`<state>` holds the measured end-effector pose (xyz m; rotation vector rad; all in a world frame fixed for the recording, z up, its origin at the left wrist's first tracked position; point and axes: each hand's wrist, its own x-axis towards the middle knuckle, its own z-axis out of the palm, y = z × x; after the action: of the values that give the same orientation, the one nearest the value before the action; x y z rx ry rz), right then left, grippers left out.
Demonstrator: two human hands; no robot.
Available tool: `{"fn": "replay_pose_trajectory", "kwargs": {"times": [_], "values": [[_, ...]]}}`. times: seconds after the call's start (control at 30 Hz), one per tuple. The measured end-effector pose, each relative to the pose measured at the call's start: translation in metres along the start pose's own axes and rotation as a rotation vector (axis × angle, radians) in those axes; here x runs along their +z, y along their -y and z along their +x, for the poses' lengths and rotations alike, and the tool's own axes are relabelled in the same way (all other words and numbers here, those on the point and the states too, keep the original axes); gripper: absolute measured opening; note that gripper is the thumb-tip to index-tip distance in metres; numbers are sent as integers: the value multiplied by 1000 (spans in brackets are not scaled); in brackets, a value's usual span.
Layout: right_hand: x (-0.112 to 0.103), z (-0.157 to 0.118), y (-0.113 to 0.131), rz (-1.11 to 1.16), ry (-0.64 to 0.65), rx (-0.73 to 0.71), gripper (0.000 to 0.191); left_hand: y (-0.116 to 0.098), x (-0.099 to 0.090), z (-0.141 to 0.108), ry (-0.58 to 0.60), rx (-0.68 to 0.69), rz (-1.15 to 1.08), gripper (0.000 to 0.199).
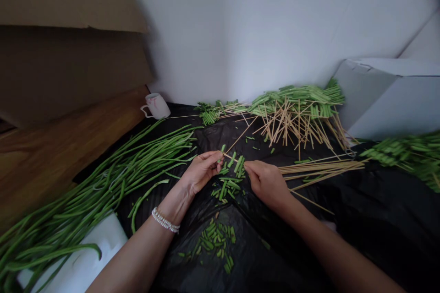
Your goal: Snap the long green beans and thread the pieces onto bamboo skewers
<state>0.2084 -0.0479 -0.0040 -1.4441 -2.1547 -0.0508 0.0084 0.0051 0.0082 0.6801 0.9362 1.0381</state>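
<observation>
My left hand [202,169], with a beaded bracelet on its wrist, is closed in a pinch on a cut green bean piece [223,148]. My right hand [266,181] is closed around a thin wooden skewer [231,157], whose length runs across to the left fingertips. The skewer's far end is hidden in the right fist. Below and between the hands lie cut bean pieces [228,185] on black plastic sheeting [275,242]. More short pieces [215,238] are scattered closer to me.
Long uncut beans [137,160] spread at left, partly over a white block [82,261]. Filled skewers [295,98] are heaped by the wall; bare skewers [319,169] lie right. A mug [157,106], cardboard box [68,55] and white box [395,96] stand around; more threaded beans [409,155] lie far right.
</observation>
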Motion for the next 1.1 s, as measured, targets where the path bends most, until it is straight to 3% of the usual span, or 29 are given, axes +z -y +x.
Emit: {"fn": "replay_pose_trajectory", "kwargs": {"times": [0.23, 0.8, 1.1], "values": [[-1, -1, 3, -98, -89, -72, 26, 8, 5, -2, 66, 7, 64, 25], [-4, 2, 4, 58, 50, 39, 28, 10, 10, -7, 68, 38, 145, 26], [-9, 1, 9, -118, 57, -8, 23, 9, 9, -7, 60, -18, 149, 29]]}}
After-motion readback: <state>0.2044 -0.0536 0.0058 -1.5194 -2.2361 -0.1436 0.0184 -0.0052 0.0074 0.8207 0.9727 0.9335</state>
